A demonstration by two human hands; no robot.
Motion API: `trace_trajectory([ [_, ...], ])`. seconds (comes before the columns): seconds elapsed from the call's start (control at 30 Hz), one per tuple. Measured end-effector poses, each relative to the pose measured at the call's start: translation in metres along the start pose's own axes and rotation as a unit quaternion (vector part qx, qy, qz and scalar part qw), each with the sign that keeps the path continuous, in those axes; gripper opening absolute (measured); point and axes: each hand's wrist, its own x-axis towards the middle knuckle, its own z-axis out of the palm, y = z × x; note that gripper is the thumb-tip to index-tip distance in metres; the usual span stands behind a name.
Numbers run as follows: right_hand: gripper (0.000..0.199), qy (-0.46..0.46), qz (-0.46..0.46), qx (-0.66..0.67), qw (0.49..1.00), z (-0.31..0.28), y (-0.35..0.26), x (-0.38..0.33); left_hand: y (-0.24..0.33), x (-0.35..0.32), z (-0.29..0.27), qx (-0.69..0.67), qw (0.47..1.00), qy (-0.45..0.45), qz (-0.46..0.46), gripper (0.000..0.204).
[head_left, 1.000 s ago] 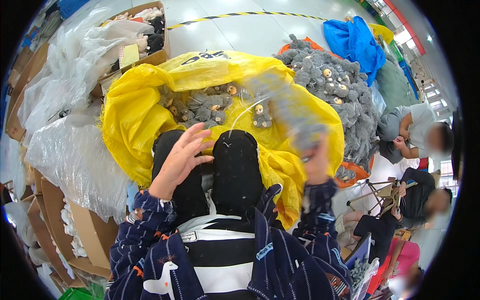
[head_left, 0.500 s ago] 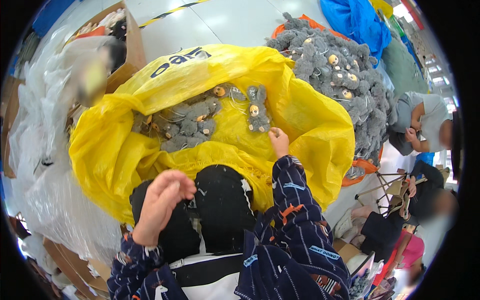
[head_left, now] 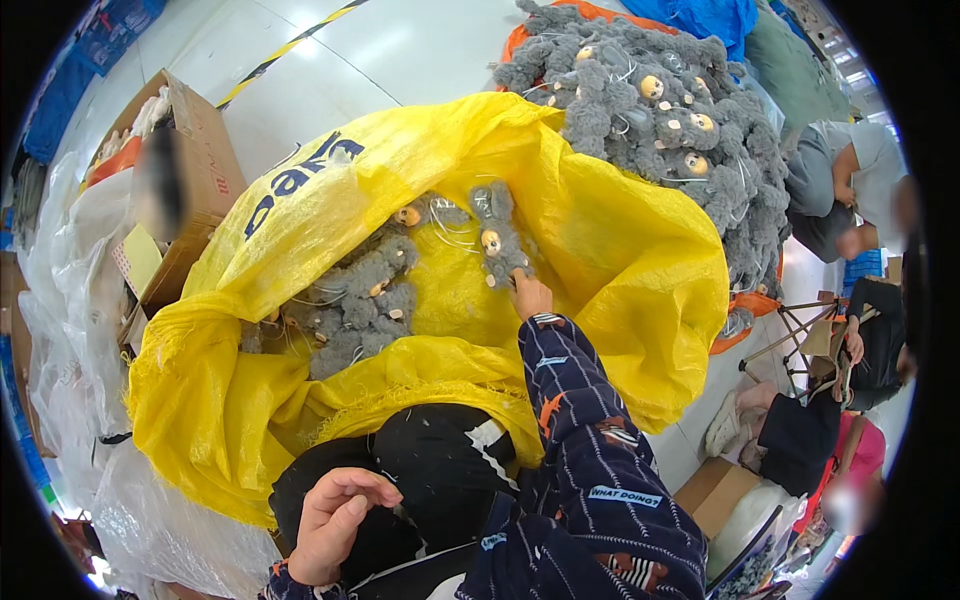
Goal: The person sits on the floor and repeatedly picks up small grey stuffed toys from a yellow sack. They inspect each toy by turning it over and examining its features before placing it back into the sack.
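Observation:
A small grey plush bunny doll (head_left: 493, 215) with long ears and a tan face lies inside a yellow woven sack (head_left: 630, 290). At its lower end, my right hand (head_left: 532, 297) has its fingers closed on the doll's leg; the fingertips are partly hidden by the hand. More grey plush dolls (head_left: 375, 290) lie heaped on the left inside the sack, with thin white strings among them. Over my lap hovers my left hand (head_left: 338, 518), empty, its fingers loosely curved and apart from the thumb.
Beyond the sack on the right rises a large pile of grey plush dolls (head_left: 690, 140) in an orange sack. A cardboard box (head_left: 200, 170) and clear plastic sheeting (head_left: 70, 330) stand on the left. Other people sit at the right, near a folding stool (head_left: 800, 335).
My right hand has moved from beside the bunny doll onto its leg and closed there. My left hand has dropped lower over my lap. The whole view has shifted somewhat.

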Motion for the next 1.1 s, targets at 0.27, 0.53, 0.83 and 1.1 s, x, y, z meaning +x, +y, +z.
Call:
trace_trajectory([
  [0.27, 0.019, 0.12, -0.096, 0.408, 0.9, -0.111, -0.106, -0.081, -0.01, 0.004, 0.001, 0.05, 0.999, -0.016, 0.011, 0.025],
  [0.53, 0.026, 0.075, -0.32, 0.435, 0.839, -0.201, -0.153, -0.221, -0.027, 0.002, 0.009, 0.043, 0.992, 0.038, 0.112, 0.047],
  [0.83, 0.029, -0.117, -0.403, 0.337, 0.843, -0.235, -0.162, -0.276, -0.045, -0.023, -0.005, 0.007, 0.989, -0.023, 0.147, 0.045],
  [1.1, 0.02, -0.005, -0.186, 0.536, 0.823, -0.271, -0.188, -0.269, -0.072, -0.04, -0.006, 0.112, 0.972, -0.064, 0.195, 0.048],
])
